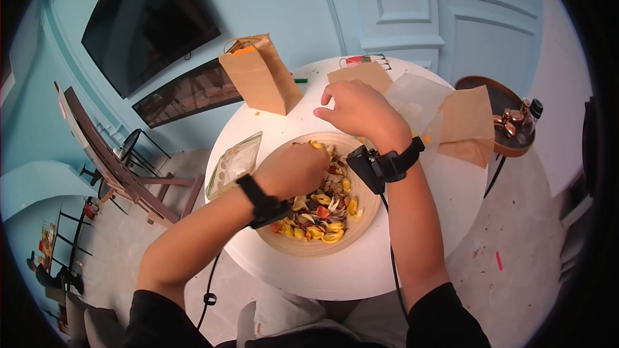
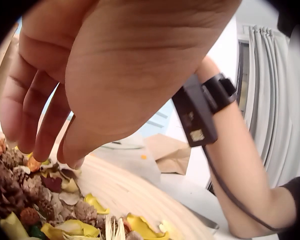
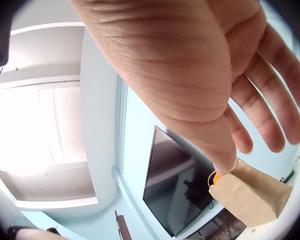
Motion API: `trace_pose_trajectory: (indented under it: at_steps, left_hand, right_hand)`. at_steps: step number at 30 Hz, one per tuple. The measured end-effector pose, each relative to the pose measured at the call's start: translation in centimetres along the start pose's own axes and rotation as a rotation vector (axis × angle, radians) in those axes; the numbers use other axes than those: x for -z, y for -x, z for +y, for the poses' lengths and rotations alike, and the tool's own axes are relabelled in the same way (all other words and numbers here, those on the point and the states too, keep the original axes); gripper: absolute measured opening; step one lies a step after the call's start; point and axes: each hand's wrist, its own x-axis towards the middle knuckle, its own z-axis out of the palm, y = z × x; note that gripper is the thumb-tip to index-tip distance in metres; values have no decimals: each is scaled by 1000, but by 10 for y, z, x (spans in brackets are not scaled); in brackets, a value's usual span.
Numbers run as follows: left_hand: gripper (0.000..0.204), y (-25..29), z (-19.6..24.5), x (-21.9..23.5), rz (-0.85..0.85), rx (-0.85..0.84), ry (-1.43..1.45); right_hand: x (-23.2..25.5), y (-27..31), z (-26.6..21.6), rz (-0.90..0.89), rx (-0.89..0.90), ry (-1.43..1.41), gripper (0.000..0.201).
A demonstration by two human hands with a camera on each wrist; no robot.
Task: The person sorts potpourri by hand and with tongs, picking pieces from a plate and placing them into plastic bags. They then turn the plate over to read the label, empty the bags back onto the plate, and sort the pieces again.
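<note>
A round light wooden bowl [image 1: 369, 216] holds dried potpourri [image 1: 319, 216]: yellow petals, brown pieces and, in the left wrist view, a pinecone [image 2: 7, 187]. Over the bowl's far left part is my left hand [image 1: 298, 171]. Its fingers point down, loosely bent, with the fingertips [image 2: 42, 150] right at the potpourri and nothing gripped between them. Beyond the bowl's far right rim, my right hand [image 1: 362, 111] hovers above the table with relaxed, spread fingers. It holds nothing.
A brown paper bag [image 1: 264, 80] stands at the table's back left. Left of the bowl lies a clear zip bag [image 1: 233, 164]. Brown paper [image 1: 469, 125] and a translucent sheet [image 1: 412, 100] cover the right side of the white table [image 1: 445, 200]. A side tray [image 1: 480, 85] holds bottles.
</note>
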Motion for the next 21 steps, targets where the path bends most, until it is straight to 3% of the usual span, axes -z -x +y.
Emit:
trace_pose_trajectory:
  at_steps: [4,7,10,18,21]
  left_hand:
    - [31,-27,11,-11,-137,40,60]
    - [36,-37,6,-30,-59,70,76]
    - [48,-37,7,-32,-101,98,67]
    - [31,-29,-14,-49,29,43,233]
    - [23,-23,-15,-43,45,16,350]
  right_hand:
    - [2,3,-1,9,-9,-25,33]
    - [2,3,0,11,20,-19,33]
    - [7,3,-4,-46,-8,-8,33]
    - [9,3,-9,-89,-22,5,33]
    - [2,4,-4,8,29,-6,29]
